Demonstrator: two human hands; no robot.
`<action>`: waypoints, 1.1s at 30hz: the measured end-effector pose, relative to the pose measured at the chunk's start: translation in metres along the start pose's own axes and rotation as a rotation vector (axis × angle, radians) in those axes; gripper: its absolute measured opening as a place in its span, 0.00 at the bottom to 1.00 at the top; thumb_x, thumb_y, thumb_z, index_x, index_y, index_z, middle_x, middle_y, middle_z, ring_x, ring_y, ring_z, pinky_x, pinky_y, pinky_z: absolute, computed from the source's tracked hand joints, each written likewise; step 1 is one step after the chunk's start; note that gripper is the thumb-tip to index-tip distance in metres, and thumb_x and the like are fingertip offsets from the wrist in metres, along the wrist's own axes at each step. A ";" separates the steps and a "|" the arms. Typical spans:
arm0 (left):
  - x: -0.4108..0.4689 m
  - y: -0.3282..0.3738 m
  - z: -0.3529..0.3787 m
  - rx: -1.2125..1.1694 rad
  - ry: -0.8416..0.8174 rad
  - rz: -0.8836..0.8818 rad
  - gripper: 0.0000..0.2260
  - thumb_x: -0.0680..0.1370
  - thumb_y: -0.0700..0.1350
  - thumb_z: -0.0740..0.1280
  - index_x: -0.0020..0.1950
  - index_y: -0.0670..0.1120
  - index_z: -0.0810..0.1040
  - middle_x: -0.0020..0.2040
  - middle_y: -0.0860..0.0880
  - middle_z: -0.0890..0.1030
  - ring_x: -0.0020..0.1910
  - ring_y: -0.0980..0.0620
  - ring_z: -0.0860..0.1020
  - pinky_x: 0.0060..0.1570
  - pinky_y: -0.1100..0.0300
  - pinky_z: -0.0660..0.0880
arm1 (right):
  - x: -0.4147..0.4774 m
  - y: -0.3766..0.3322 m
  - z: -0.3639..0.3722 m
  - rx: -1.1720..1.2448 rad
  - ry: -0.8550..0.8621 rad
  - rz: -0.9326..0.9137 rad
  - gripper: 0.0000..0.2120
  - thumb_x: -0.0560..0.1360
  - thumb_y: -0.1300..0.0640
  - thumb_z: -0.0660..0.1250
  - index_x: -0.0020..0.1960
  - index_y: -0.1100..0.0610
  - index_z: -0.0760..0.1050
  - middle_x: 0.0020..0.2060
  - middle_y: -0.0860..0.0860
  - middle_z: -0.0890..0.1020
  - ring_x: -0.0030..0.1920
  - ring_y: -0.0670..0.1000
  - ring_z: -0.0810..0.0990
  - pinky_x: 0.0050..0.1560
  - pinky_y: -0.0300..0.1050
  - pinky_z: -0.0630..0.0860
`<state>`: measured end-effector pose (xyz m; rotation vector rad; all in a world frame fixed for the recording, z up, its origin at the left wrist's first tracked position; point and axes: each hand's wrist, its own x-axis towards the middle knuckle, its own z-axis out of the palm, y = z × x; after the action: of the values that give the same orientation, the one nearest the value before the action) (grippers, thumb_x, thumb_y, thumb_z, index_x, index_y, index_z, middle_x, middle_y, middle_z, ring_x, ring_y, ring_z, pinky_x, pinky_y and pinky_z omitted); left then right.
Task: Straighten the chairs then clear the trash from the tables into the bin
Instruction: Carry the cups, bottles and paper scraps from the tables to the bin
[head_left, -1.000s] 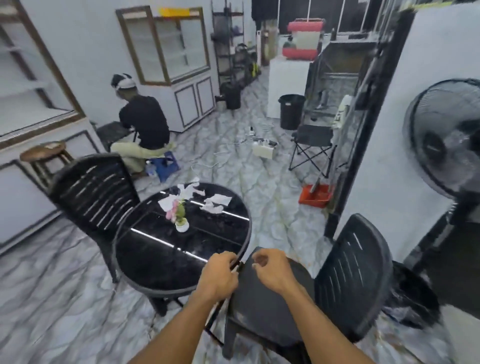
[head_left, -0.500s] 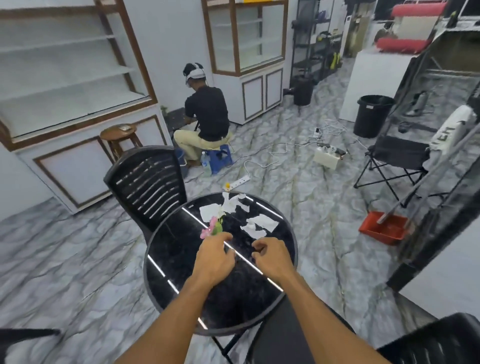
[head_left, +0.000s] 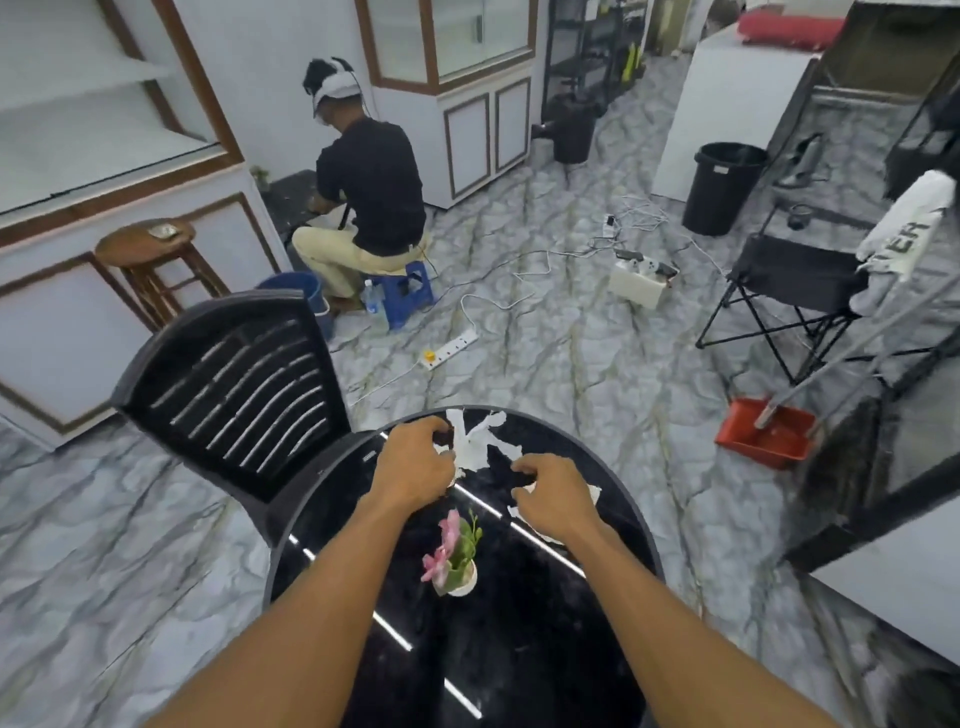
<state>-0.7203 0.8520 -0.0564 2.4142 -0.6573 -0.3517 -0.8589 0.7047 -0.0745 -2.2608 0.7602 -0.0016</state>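
Note:
A round black table (head_left: 519, 654) stands right under me with torn white paper (head_left: 478, 441) on its far side. My left hand (head_left: 415, 467) pinches the near edge of that paper between curled fingers and thumb. Over a second white scrap (head_left: 593, 492) my right hand (head_left: 550, 499) has its fingers curled; whether it holds the scrap is hidden. A black slatted chair (head_left: 234, 384) is tucked against the table's left side. The black bin (head_left: 722, 187) stands far off at the back right.
A small pot with pink flowers (head_left: 457, 556) sits on the table between my forearms. A person (head_left: 374, 187) sits on a blue stool ahead. Cables and a power strip (head_left: 449, 351) lie on the floor. A red dustpan (head_left: 763, 431) and a folding chair (head_left: 795, 280) are to the right.
I have moved from the chair's back to stand over the table. Both hands have reached forward past the flower pot to the paper scraps on the far side.

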 end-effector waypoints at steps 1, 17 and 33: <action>0.016 -0.011 0.004 0.011 -0.025 -0.011 0.19 0.74 0.44 0.69 0.66 0.47 0.78 0.63 0.48 0.81 0.59 0.48 0.79 0.62 0.53 0.75 | 0.008 0.006 0.008 -0.020 -0.008 0.033 0.20 0.73 0.60 0.69 0.65 0.53 0.77 0.63 0.49 0.79 0.64 0.51 0.75 0.62 0.44 0.71; 0.145 -0.073 0.095 0.776 -0.700 0.511 0.46 0.72 0.27 0.63 0.80 0.59 0.49 0.81 0.49 0.43 0.79 0.42 0.49 0.61 0.42 0.75 | 0.060 0.074 0.090 -0.495 -0.154 0.215 0.23 0.71 0.69 0.63 0.64 0.54 0.74 0.61 0.49 0.73 0.62 0.52 0.70 0.52 0.44 0.77; 0.092 -0.108 0.068 0.356 -0.451 0.206 0.08 0.69 0.29 0.60 0.36 0.39 0.76 0.32 0.48 0.73 0.34 0.47 0.73 0.28 0.60 0.66 | 0.055 0.027 0.110 -0.034 0.106 0.301 0.15 0.69 0.71 0.59 0.39 0.60 0.84 0.37 0.55 0.84 0.38 0.55 0.82 0.38 0.47 0.79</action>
<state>-0.6291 0.8448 -0.1851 2.5819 -1.2488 -0.7577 -0.8038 0.7323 -0.1841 -2.1705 1.1588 0.0344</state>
